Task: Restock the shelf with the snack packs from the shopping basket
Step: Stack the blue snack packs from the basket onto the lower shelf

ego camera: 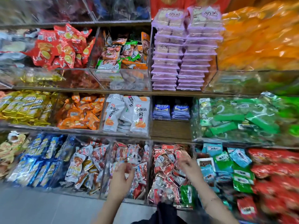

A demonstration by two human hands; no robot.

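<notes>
Both hands reach over the bottom row of clear shelf bins. My left hand (122,174) is curled around a small red-and-white snack pack (129,160) above the bin of red-and-white packs (139,178). My right hand (187,162) pinches a small red snack pack (178,154) over the neighbouring bin of red packs (165,172). Motion blurs both hands. The shopping basket is out of view.
Clear dividers (150,172) separate the bins. Blue packs (40,159) lie to the left, teal and green packs (226,165) to the right. Upper shelves hold white packs (127,113), stacked purple packs (182,54) and green packs (239,120). A dark cloth shape (165,212) sits at the bottom edge.
</notes>
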